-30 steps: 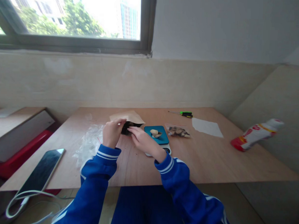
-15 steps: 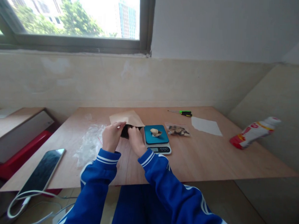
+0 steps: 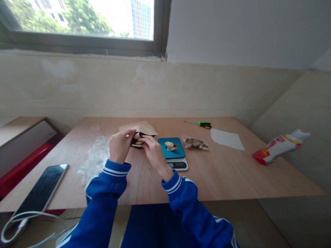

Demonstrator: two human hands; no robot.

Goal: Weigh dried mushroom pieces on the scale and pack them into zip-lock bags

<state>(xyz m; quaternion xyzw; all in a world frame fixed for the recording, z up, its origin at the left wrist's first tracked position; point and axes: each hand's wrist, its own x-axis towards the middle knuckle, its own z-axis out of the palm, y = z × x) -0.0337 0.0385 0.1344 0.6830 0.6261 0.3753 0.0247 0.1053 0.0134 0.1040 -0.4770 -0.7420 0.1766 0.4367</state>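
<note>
A brown paper bag (image 3: 139,127) lies on the table with its dark-lined mouth facing me and held apart. Inside the opening are pale pieces (image 3: 139,142), probably dried slices. My left hand (image 3: 120,146) pinches the mouth's left edge. At the right edge is my right hand (image 3: 153,149), its fingers and thumb closed around the rim; the fingertips are partly hidden. Just right of it stands a kitchen scale (image 3: 178,153) with a blue plate and a small display. A few pale slices (image 3: 170,146) rest on that plate.
A clear bag of dried slices (image 3: 195,143) lies right of the scale. Farther off are a screwdriver (image 3: 205,124), white paper (image 3: 227,139) and a tilted red-and-white bottle (image 3: 280,146). Crumpled clear plastic (image 3: 95,159) and a phone (image 3: 42,188) with a white cable (image 3: 12,223) lie left.
My right hand has drawn back out of the bag to its rim. The mouth gapes wider, and pale pieces now show inside. The view has shifted slightly.
</note>
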